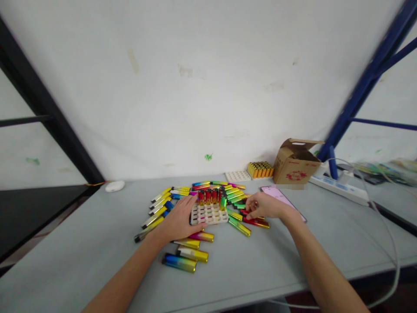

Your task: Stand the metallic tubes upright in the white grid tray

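Observation:
My left hand (182, 217) grips the left side of a white tray with slots (210, 214), its thumb along the front edge and its fingers at the back corner. Several red lighters (208, 197) stand upright in the tray's back row, with a green lighter (223, 202) in front at the right. To the right of the tray, my right hand (259, 205) has its fingers closed around a lighter in the pile there; the fingers partly hide it. Red and gold lighters (257, 222) lie under and beside that hand.
More coloured lighters (179, 262) lie around the tray. Against the wall are another white tray (237, 176), a block of upright yellow lighters (260, 169) and an open cardboard box (296, 167). A phone (283, 198), power strip (339, 189) and white case (115, 186) rest on the table.

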### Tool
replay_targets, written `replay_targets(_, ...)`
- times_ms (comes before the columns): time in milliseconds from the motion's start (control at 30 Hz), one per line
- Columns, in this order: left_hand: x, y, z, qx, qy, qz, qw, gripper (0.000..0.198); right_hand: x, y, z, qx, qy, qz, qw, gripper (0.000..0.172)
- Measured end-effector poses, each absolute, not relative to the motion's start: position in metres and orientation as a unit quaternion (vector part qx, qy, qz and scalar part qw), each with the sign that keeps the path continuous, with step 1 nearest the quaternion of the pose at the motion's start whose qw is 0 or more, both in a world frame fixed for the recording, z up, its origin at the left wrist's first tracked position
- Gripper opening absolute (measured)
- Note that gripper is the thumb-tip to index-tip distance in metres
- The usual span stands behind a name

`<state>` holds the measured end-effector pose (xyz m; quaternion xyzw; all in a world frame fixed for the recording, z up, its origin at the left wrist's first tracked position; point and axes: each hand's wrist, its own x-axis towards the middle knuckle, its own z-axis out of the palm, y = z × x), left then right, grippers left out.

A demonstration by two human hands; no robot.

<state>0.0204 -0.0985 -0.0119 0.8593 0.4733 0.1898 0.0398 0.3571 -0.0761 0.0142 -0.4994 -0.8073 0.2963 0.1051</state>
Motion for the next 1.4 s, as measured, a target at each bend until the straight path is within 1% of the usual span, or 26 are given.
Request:
replay_targets(67,0.021,-0.099,-0.011,0.86,0.474,0.186,0.037,0.082,0.356,-0.076,0.014,-0.512,-0.808,0.272,0.106,0.03)
replay_targets(200,0.021,-0.099,-0.011,0.863,0.473,0.177,0.031,0.082,0.355,-0.077,0.015,-0.512,-0.808,0.278,0.094,0.027)
replay_targets(333,0.022,-0.1,-0.01,0.863,0.472,0.175,0.031,0.08,0.352,-0.08,0.02,-0.513,-0.805,0.294,0.044,0.028)
replay_targets(400,0.022,-0.101,-0.01,0.862,0.474,0.177,0.031,0.079,0.348,-0.082,0.022,-0.512,-0.804,0.3,0.032,0.025)
replay_targets(533,0.023,-0.102,-0.009,0.862,0.474,0.175,0.03,0.078,0.344,-0.084,0.024,-0.517,-0.809,0.277,0.039,0.016)
replay_targets(600,0.023,-0.102,-0.008,0.865,0.468,0.178,0.027,0.077,0.345,-0.083,0.024,-0.526,-0.808,0.264,0.041,0.019)
replay_targets(733,0.024,-0.102,-0.007,0.867,0.463,0.181,0.022,0.075,0.352,-0.081,0.023,-0.546,-0.802,0.237,0.051,0.029)
replay_targets(967,0.024,-0.102,-0.007,0.867,0.46,0.189,0.027,0.076,0.355,-0.079,0.019,-0.514,-0.821,0.247,0.03,0.024)
replay_targets(1067,0.024,-0.102,-0.008,0.866,0.46,0.192,0.029,0.075,0.352,-0.08,0.02,-0.482,-0.844,0.233,0.035,0.024)
replay_targets(1233,0.024,-0.101,-0.009,0.867,0.464,0.179,0.026,0.078,0.348,-0.083,0.025,-0.466,-0.855,0.219,0.066,0.032)
replay_targets(1400,0.023,-0.1,-0.011,0.864,0.47,0.179,0.027,0.079,0.345,-0.086,0.029,-0.448,-0.859,0.227,0.102,0.028)
